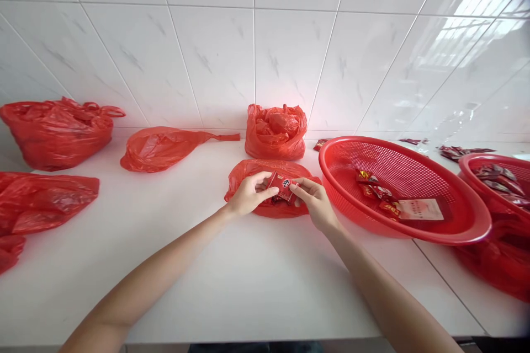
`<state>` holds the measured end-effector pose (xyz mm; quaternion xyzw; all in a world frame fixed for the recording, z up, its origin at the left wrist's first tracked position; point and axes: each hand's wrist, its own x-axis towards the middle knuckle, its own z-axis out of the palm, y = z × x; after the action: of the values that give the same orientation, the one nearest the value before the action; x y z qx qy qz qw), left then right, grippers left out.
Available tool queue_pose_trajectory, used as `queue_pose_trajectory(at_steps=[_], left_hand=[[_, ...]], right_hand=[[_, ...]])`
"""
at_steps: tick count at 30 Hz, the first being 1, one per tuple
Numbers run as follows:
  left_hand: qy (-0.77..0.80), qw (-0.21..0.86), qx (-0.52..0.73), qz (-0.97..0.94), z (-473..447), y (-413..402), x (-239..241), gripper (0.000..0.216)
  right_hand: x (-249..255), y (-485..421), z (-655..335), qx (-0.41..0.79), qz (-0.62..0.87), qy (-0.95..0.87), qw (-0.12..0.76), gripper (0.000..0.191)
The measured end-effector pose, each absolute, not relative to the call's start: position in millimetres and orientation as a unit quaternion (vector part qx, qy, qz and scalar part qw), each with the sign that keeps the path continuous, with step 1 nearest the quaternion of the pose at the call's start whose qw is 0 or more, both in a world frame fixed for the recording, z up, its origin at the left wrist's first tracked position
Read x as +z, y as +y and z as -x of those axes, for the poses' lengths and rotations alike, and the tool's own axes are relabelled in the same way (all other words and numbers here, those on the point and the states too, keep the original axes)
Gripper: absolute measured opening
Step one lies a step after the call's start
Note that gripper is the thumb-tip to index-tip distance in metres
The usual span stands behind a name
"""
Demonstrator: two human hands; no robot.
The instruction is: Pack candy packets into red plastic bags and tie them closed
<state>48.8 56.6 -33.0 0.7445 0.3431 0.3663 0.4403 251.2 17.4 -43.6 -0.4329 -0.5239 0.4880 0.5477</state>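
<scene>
The small red packet (284, 186) is pinched between the left hand (247, 194) and right hand (314, 201) over the red bag (265, 168) on the table (232, 287), and is best kept level, gripped at both edges.

White marbled wall tiles (265, 38), white tabletop (232, 287) — window glare upper right

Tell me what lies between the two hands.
A small red packet, pinched by left hand and right hand over a flat red plastic bag, head view.

Small red packet (284, 186) over bag (248, 171)
</scene>
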Motion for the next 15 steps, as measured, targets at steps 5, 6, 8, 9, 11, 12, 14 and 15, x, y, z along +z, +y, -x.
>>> queue_pose_trajectory(at_steps=[5, 6, 8, 9, 11, 12, 14, 15], left_hand=[[0.316, 0.547, 0.385, -0.672, -48.7, 53.6, -20.5, 0.04], [0.322, 0.551, 0.393, -0.662, -48.2, 53.2, -18.9, 0.039], [0.332, 0.551, 0.408, -0.648, -46.9, 52.3, -15.9, 0.039], [0.335, 0.55, 0.413, -0.644, -46.2, 51.6, -14.0, 0.039], [0.337, 0.553, 0.412, -0.641, -45.2, 49.6, -9.1, 0.04], [0.336, 0.557, 0.409, -0.64, -44.9, 48.3, -6.0, 0.04], [0.328, 0.561, 0.409, -0.641, -44.7, 45.4, 0.4, 0.036], [0.322, 0.559, 0.412, -0.643, -44.7, 44.0, 3.5, 0.034]], right_hand=[[-39.4, 13.4, -248.3, 0.552, 0.362, -0.499, 0.562, 0.025], [-39.1, 13.1, -247.9, 0.561, 0.353, -0.493, 0.564, 0.024], [-38.5, 12.5, -247.5, 0.567, 0.34, -0.494, 0.565, 0.021], [-38.2, 12.1, -247.4, 0.568, 0.334, -0.498, 0.563, 0.02], [-37.4, 11.1, -247.0, 0.565, 0.327, -0.505, 0.565, 0.019], [-36.7, 10.3, -246.8, 0.564, 0.324, -0.504, 0.568, 0.02], [-34.5, 8.4, -246.2, 0.566, 0.32, -0.501, 0.572, 0.022], [-33.1, 7.3, -246.0, 0.567, 0.317, -0.499, 0.573, 0.023]])
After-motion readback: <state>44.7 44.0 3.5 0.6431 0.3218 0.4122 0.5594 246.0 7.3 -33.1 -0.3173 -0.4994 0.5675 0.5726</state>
